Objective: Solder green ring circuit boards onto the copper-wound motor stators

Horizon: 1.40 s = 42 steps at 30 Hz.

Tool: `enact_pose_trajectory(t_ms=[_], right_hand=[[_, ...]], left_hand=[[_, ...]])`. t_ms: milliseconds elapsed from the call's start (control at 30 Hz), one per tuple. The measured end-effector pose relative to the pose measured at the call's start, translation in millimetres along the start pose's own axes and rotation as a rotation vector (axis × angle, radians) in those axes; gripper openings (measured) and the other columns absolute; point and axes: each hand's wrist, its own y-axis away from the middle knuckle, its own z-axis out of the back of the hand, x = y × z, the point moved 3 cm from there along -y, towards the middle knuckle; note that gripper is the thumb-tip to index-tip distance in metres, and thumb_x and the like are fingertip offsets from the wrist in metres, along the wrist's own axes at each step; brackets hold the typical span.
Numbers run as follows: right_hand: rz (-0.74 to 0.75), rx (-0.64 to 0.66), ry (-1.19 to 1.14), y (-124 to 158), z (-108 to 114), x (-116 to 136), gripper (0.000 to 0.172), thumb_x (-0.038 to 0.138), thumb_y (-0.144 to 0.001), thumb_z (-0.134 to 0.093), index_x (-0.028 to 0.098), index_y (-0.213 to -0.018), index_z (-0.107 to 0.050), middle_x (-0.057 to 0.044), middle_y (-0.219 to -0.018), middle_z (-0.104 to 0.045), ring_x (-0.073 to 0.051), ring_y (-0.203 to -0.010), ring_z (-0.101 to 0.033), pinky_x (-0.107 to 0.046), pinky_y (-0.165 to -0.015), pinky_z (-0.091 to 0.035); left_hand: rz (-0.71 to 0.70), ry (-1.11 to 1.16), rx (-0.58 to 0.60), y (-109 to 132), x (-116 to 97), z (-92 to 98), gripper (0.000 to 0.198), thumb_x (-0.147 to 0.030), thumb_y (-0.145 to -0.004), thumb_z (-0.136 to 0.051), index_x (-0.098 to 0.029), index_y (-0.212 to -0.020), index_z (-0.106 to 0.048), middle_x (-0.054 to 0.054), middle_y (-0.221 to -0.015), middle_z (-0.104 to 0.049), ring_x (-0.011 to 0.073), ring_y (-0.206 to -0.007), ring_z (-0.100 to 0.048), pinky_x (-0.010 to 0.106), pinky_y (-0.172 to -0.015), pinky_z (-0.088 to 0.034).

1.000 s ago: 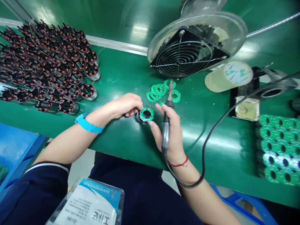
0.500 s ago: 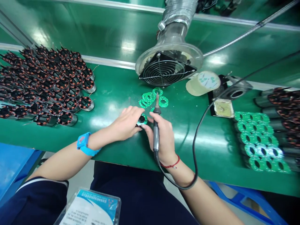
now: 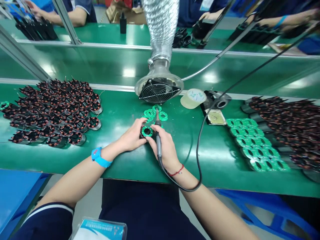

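My left hand (image 3: 131, 136) is closed around the left side of a motor stator, whose body is mostly hidden by the fingers. A green ring-shaped circuit board (image 3: 144, 132) lies on top of it, facing up. Tucked in my right hand (image 3: 167, 148) is a soldering iron (image 3: 158, 143), its tip pointing away from me. The thumb and a finger of that hand also touch the board's right edge. Just beyond my hands, several loose green ring boards (image 3: 149, 114) lie on the table, and the iron's tip is over them.
Wound stators (image 3: 76, 138) crowd the left. A fume extractor fan (image 3: 157, 93) hangs ahead. Behind it to the right are a tape roll (image 3: 193, 99) and an iron stand with a sponge (image 3: 216, 117). Stators with green boards (image 3: 257, 143) stand right. The iron's cable (image 3: 198, 156) loops beside my right arm.
The head view has tilted up, bringing co-workers' arms across the bench into sight. My left fingers have shifted off the ring board, so more of it shows. The iron stays in my right hand.
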Motion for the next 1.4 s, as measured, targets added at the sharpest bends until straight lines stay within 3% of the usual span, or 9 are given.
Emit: enact_pose_trajectory(t_ms=[200, 467, 700, 867, 967, 1067, 1167, 1300, 1400], right_hand=[[-0.056, -0.048, 0.014, -3.2, -12.1, -6.0, 0.033, 0.032, -0.094, -0.054, 0.02, -0.125, -0.057, -0.009, -0.114, -0.071, -0.025, -0.102, -0.065, -0.042, -0.089, -0.051], [-0.03, -0.066, 0.02, -7.8, -14.5, -5.0, 0.033, 0.027, -0.092, -0.057, 0.019, -0.124, -0.06, -0.011, -0.113, -0.071, -0.025, -0.098, -0.066, -0.041, -0.085, -0.05], [-0.014, -0.045, -0.003, -5.8, -19.7, -7.0, 0.034, 0.029, -0.093, -0.054, 0.017, -0.125, -0.059, -0.014, -0.117, -0.07, -0.028, -0.103, -0.065, -0.045, -0.087, -0.051], [0.054, -0.054, -0.029, -5.6, 3.5, -9.0, 0.034, 0.027, -0.092, -0.054, 0.018, -0.125, -0.057, -0.011, -0.115, -0.07, -0.024, -0.104, -0.066, -0.04, -0.088, -0.054], [0.049, -0.125, -0.009, -20.4, 36.9, -32.0, 0.036, 0.027, -0.093, -0.052, 0.018, -0.128, -0.055, -0.011, -0.117, -0.069, -0.023, -0.108, -0.064, -0.041, -0.094, -0.053], [0.016, -0.197, 0.051, -45.5, 67.6, -70.7, 0.037, 0.025, -0.092, -0.049, 0.017, -0.128, -0.056, -0.014, -0.12, -0.066, -0.026, -0.112, -0.061, -0.047, -0.098, -0.05], [-0.01, -0.194, 0.102, -67.6, 81.2, -107.3, 0.033, 0.019, -0.088, -0.05, 0.019, -0.118, -0.063, -0.009, -0.099, -0.073, -0.024, -0.092, -0.067, -0.042, -0.084, -0.056], [-0.025, -0.189, 0.106, -76.7, 78.6, -132.1, 0.031, 0.017, -0.087, -0.053, 0.02, -0.115, -0.064, -0.001, -0.077, -0.073, -0.019, -0.068, -0.069, -0.031, -0.065, -0.057], [-0.019, -0.206, 0.055, -71.1, 74.0, -137.3, 0.039, 0.022, -0.089, -0.056, 0.026, -0.128, -0.056, 0.0, -0.082, -0.074, -0.019, -0.071, -0.072, -0.029, -0.064, -0.058]], left_hand=[[0.108, -0.182, -0.113, 2.7, -6.3, -5.2, 0.037, -0.014, -0.078, -0.062, -0.016, -0.112, -0.048, 0.012, -0.113, -0.057, 0.0283, -0.111, -0.055, 0.05, -0.1, -0.047], [0.171, 0.07, -0.043, -3.4, -0.3, -0.3, 0.046, -0.017, -0.077, -0.068, -0.016, -0.117, -0.047, 0.011, -0.121, -0.059, 0.0236, -0.115, -0.057, 0.043, -0.106, -0.045], [0.228, -0.003, -0.113, 2.6, -5.9, -6.8, 0.052, -0.016, -0.079, -0.063, -0.012, -0.126, -0.041, 0.018, -0.132, -0.052, 0.0273, -0.126, -0.052, 0.046, -0.112, -0.04], [0.204, -0.019, -0.06, 4.1, -9.4, -1.8, 0.055, -0.024, -0.08, -0.064, -0.013, -0.129, -0.043, 0.018, -0.133, -0.053, 0.0272, -0.127, -0.053, 0.045, -0.112, -0.041], [0.195, -0.052, 0.073, 1.6, -11.1, 10.6, 0.066, -0.028, -0.079, -0.068, -0.018, -0.139, -0.042, 0.015, -0.145, -0.049, 0.028, -0.137, -0.046, 0.047, -0.119, -0.033], [0.2, -0.082, 0.173, -3.0, -15.8, 21.0, 0.052, -0.039, -0.086, -0.062, -0.024, -0.134, -0.053, 0.01, -0.141, -0.056, 0.0266, -0.133, -0.051, 0.043, -0.118, -0.036], [0.255, -0.149, 0.15, -3.1, -15.4, 22.8, 0.048, -0.043, -0.085, -0.061, -0.027, -0.13, -0.06, 0.007, -0.135, -0.062, 0.0287, -0.127, -0.057, 0.044, -0.113, -0.042], [0.295, -0.155, 0.036, 2.5, 9.9, 31.8, 0.042, -0.049, -0.077, -0.065, -0.045, -0.119, -0.066, -0.006, -0.127, -0.069, 0.0305, -0.122, -0.062, 0.047, -0.107, -0.049], [0.362, -0.151, -0.208, -6.8, 31.8, 64.9, 0.044, -0.06, -0.064, -0.069, -0.07, -0.105, -0.058, -0.026, -0.115, -0.069, 0.028, -0.114, -0.067, 0.051, -0.103, -0.05]])
